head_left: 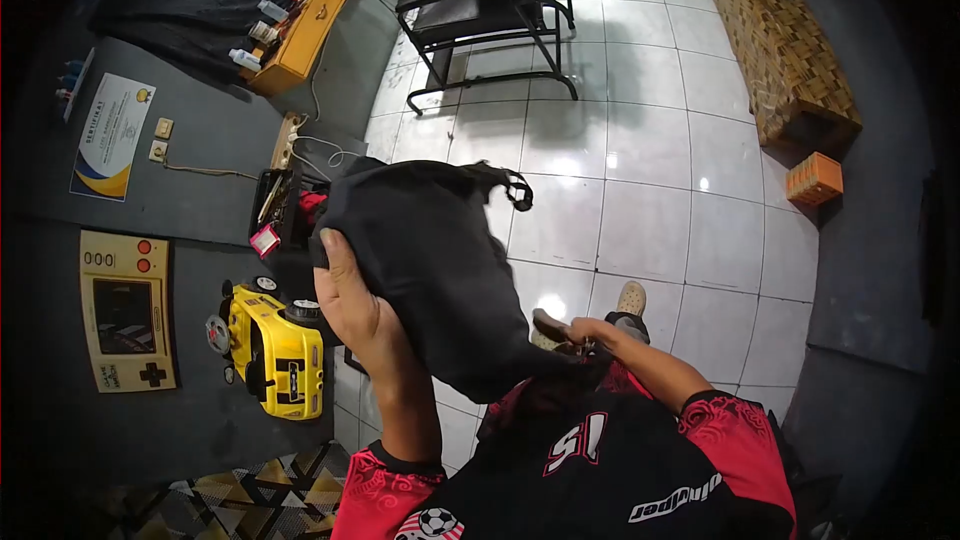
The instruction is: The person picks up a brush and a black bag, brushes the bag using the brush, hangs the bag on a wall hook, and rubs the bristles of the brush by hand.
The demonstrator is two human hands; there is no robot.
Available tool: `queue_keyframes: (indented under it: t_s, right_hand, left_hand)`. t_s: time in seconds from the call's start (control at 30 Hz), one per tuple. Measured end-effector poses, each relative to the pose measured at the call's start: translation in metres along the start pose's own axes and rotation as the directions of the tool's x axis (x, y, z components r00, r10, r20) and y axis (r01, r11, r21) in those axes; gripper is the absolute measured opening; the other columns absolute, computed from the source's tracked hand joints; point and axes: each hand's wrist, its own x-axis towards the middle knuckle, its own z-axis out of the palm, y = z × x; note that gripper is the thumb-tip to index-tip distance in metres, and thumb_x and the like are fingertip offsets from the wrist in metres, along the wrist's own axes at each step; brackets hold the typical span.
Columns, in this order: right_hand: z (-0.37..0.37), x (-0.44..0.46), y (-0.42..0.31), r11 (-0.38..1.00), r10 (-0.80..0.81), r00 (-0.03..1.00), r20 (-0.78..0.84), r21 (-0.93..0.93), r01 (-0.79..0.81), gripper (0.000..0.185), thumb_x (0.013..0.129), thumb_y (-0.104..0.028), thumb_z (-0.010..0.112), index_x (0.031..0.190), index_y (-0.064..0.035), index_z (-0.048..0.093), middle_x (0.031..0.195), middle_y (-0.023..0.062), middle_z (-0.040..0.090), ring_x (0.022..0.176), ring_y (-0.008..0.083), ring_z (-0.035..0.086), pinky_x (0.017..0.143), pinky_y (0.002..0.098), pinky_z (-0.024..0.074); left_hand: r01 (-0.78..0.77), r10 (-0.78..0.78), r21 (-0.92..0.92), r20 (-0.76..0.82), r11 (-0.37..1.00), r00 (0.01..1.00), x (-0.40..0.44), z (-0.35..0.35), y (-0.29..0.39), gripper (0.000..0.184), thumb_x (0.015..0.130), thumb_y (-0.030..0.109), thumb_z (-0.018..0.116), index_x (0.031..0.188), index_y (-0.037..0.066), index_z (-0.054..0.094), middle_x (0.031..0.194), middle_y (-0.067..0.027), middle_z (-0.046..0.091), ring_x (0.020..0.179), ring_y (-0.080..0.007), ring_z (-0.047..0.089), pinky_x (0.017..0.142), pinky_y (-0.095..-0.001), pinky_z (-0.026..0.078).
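Observation:
A black cloth item (420, 250) hangs spread in front of me, its kind not clear, with a strap ending in a small black loop (520, 192) at its far corner. My left hand (350, 300) grips its left edge, thumb on the near face and the other fingers hidden behind. Close to my waist, my right hand (588, 332) is closed around a small dark object (548, 326) with a rounded end, too unclear to name. The cloth's lower corner reaches toward that hand; I cannot tell whether they touch.
A black chair (475, 5) stands ahead on the white tiled floor (640, 160). Left are a yellow toy car (280, 350), a wooden shelf (310, 25) with bottles, and a cable. Right are a woven-patterned bench (775, 40) and an orange box (814, 179).

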Motion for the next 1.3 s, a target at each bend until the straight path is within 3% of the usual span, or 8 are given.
queue_keyframes:
  t_s: [0.2,0.47,0.7,0.83,1.03,1.17,1.27,1.3]
  right_hand:
    - [-0.023,-0.081,-0.108,0.166,0.157,0.956,-0.249,0.961,0.223,0.048,0.088,-0.053,0.041,0.074,-0.0077,0.043,0.056,0.0027,0.045,0.044,0.0131,0.041,0.044,0.0246,0.0386]
    - [-0.018,-0.098,-0.175,0.524,-0.738,0.349,-0.578,-0.166,0.835,0.025,0.090,-0.022,0.042,0.097,0.0014,0.048,0.083,0.0169,0.056,0.076,0.0341,0.056,0.067,0.0406,0.0453]
    - [-0.034,-0.037,-0.121,0.971,-0.214,0.835,-0.507,-0.202,0.126,0.038,0.091,-0.032,0.039,0.113,-0.0014,0.043,0.083,0.0258,0.060,0.081,0.0424,0.057,0.069,0.0480,0.0461]
    - [-0.025,0.012,0.009,0.854,-0.060,0.969,-0.239,-0.514,-0.074,0.040,0.085,-0.034,0.049,0.109,-0.0039,0.054,0.078,0.0200,0.062,0.069,0.0344,0.061,0.062,0.0417,0.0490]
    - [-0.020,-0.003,0.017,0.659,0.249,0.880,-0.405,0.737,0.153,0.034,0.084,-0.040,0.055,0.088,-0.0072,0.059,0.064,0.0059,0.056,0.053,0.0186,0.055,0.047,0.0340,0.0414]
    - [-0.060,-0.076,-0.129,0.705,-0.041,0.823,-0.567,0.568,0.426,0.035,0.092,-0.040,0.041,0.080,-0.0070,0.044,0.058,0.0013,0.045,0.049,0.0089,0.045,0.044,0.0232,0.0399]
    - [-0.067,-0.092,-0.173,0.525,-0.739,0.540,-0.403,0.158,0.836,0.014,0.084,-0.004,0.048,0.098,-0.0022,0.051,0.084,0.0114,0.055,0.081,0.0247,0.057,0.070,0.0329,0.0460]
    - [-0.067,-0.094,-0.193,0.309,-0.900,0.183,-0.395,-0.282,0.908,0.024,0.079,0.000,0.053,0.103,-0.0013,0.050,0.089,0.0162,0.054,0.085,0.0315,0.057,0.072,0.0352,0.0464]
  left_hand:
    - [0.067,-0.091,0.104,0.245,0.992,0.965,0.008,-0.011,-0.014,0.017,0.092,0.017,0.049,0.083,0.003,0.052,0.078,0.0019,0.054,0.072,-0.0029,0.049,0.065,-0.0172,0.041]
    - [0.121,-0.127,0.039,0.298,0.992,0.946,-0.010,0.015,-0.001,0.013,0.093,0.015,0.047,0.086,0.004,0.051,0.080,0.0038,0.051,0.071,-0.0004,0.044,0.065,-0.0157,0.037]
    - [0.109,-0.107,0.000,0.163,0.994,0.981,-0.021,0.004,0.021,0.041,0.080,-0.002,0.053,0.120,-0.006,0.048,0.117,-0.0171,0.048,0.107,-0.0253,0.050,0.094,-0.0310,0.037]
    - [0.025,-0.025,-0.001,0.087,1.000,0.996,-0.012,0.000,0.030,0.027,0.093,0.014,0.043,0.108,-0.007,0.052,0.103,-0.0121,0.057,0.092,-0.0126,0.055,0.078,-0.0238,0.046]
    - [-0.042,0.026,0.456,0.042,0.889,0.999,0.006,-0.031,0.002,0.045,0.080,0.000,0.043,0.124,-0.007,0.044,0.117,-0.0201,0.050,0.109,-0.0271,0.048,0.097,-0.0331,0.034]
    - [0.097,-0.113,0.122,0.132,0.988,0.985,0.012,-0.030,-0.005,0.023,0.092,0.013,0.047,0.104,-0.006,0.053,0.104,-0.0109,0.056,0.091,-0.0111,0.055,0.079,-0.0223,0.046]
    - [0.106,-0.134,0.166,0.164,0.980,0.977,0.004,-0.030,-0.007,0.027,0.092,0.014,0.046,0.109,-0.007,0.051,0.108,-0.0118,0.055,0.096,-0.0117,0.053,0.083,-0.0235,0.044]
    - [0.084,-0.113,0.160,0.181,0.983,0.977,0.001,-0.031,-0.010,0.029,0.092,0.013,0.046,0.112,-0.007,0.049,0.110,-0.0120,0.054,0.099,-0.0122,0.052,0.086,-0.0242,0.043]
